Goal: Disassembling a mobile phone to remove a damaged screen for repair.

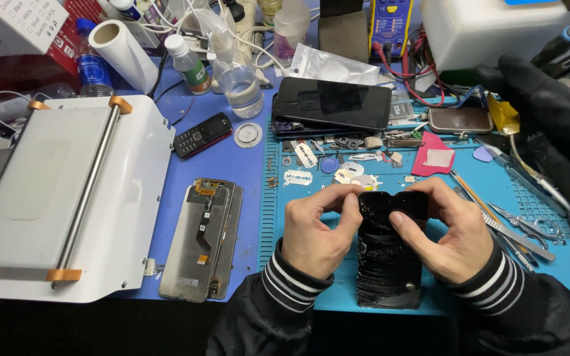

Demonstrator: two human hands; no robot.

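Blue work mat (430, 191) underneath. Black phone panel (390, 257) stands on it, lower end on the mat, top edge pinched between both hands. Left hand (315, 227) clamps the top-left corner, right hand (453, 227) the top-right, thumbs on the face.
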